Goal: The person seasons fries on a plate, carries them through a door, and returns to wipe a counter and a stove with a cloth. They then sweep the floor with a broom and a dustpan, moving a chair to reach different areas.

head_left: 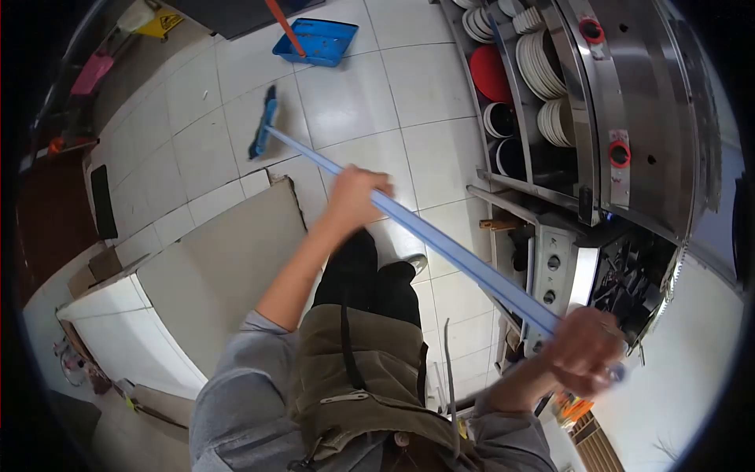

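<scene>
A light blue broom handle point(464, 263) runs diagonally across the view. My left hand point(355, 197) is wrapped round its middle, and my right hand point(586, 352), slightly blurred, grips it near its top end. At the far end, the blue broom head point(263, 123) with dark bristles rests on the white tiled floor point(346, 102). Beyond and to the right of the broom head lies a blue dustpan point(324, 43) with an orange handle; specks of debris show inside it.
Steel shelving point(531, 189) with stacked plates point(541, 67) and a stove point(550, 271) stand on the right. A low tiled block point(228, 267) is close on the left. A yellow sign point(161, 23) is at the far left.
</scene>
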`<state>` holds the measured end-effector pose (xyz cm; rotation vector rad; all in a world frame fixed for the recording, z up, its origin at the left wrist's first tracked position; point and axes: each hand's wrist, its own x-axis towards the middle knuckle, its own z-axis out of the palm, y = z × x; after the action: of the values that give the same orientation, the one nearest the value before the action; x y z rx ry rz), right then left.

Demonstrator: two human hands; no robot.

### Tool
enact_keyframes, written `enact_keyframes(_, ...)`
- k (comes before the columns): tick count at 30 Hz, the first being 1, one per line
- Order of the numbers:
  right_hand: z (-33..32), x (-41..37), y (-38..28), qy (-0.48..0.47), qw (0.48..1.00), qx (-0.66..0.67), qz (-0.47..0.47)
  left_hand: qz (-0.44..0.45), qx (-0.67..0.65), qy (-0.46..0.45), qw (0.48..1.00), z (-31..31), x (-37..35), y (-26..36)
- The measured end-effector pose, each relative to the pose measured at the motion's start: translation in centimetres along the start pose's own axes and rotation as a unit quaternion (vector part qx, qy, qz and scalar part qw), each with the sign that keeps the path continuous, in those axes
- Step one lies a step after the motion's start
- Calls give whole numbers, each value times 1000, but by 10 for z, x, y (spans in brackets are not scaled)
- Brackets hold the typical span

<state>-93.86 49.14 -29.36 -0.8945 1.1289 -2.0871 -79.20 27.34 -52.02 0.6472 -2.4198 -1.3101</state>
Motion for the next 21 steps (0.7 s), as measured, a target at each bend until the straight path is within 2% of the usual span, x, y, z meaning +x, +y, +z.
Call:
enact_keyframes(1,-31,-28,-42,67,989,-62,-114,23,-30,-30,999,20,6,30)
enact_keyframes(2,-15,-7,-68,94,969,-21,-226,33,-57,-81,995,37,14,60)
enact_keyframes(3,-21,-7,-105,307,840,-165,-416,63,-73,-88,991,50,22,95)
enact_keyframes(4,-11,14,-133,-48,976,9,-213,93,-174,-81,977,70,27,114)
enact_keyframes(5,-1,25,-143,-53,976,5,-212,155,-176,-74,969,87,33,127)
enact_keyframes(8,36,54,-134,-239,944,-167,-155,178,-168,-100,964,114,61,152)
enact_keyframes(9,41,62,-113,-242,943,-169,-155,180,-170,-98,964,127,71,142)
enact_keyframes(11,39,82,-38,-226,914,-314,-124,164,-261,-57,950,161,98,99)
enact_keyframes(12,34,90,-15,-215,892,-382,-108,150,-255,-68,953,165,113,79)
enact_keyframes(13,26,96,-7,-199,896,-380,-113,170,-133,-62,974,161,129,65)
enact_keyframes(14,17,104,-3,-186,899,-378,-118,170,-131,-57,975,160,144,59)
enact_keyframes(16,3,123,-11,-162,925,-317,-132,190,-157,82,966,158,162,57)
enact_keyframes(17,1,136,-14,-168,935,-285,-125,109,-168,35,979,150,167,57)
enact_keyframes(18,2,142,-14,-125,939,-287,-145,107,-169,35,979,138,167,57)
enact_keyframes(20,-2,153,-24,-143,952,-228,-149,37,-96,3,995,113,165,52)
enact_keyframes(21,-1,154,-21,-143,952,-226,-150,49,-95,29,994,104,155,44)
